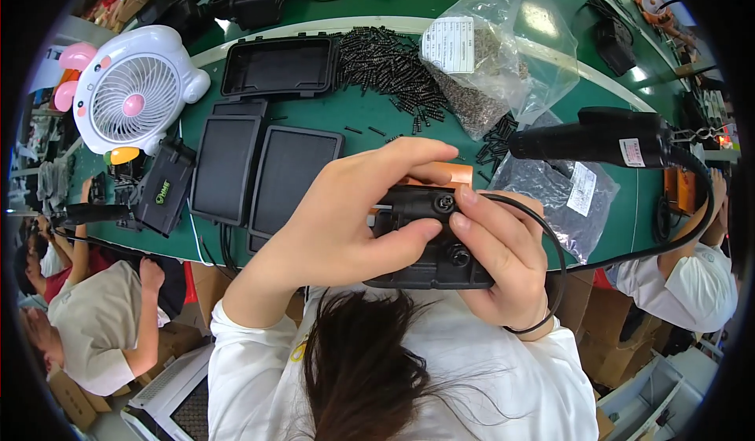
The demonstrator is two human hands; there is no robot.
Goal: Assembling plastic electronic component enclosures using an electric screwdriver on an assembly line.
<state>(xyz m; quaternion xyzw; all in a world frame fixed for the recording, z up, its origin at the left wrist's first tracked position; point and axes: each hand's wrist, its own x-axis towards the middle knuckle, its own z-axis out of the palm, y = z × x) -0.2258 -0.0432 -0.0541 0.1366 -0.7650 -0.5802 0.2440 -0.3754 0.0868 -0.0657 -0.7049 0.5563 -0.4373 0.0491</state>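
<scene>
Near the table's front edge I hold a black plastic housing (421, 274) with two round black fittings on its upper face. My left hand (346, 213) grips its left side; the thumb lies across the top by the upper fitting and the index finger reaches over the far side. My right hand (503, 256) grips the right end, two fingertips pressing beside the fittings. A thin black cable (562, 260) loops past my right hand to the wrist. Something orange (452, 175) shows just behind the housing, mostly hidden by my fingers.
Black rectangular covers (295, 178) and an open black case (277, 65) lie left. A pile of black screws (381, 64) spreads behind, beside a clear bag of small parts (476, 87). A black power screwdriver (590, 144) hangs right. A white fan (134, 95) stands far left. People sit on both sides.
</scene>
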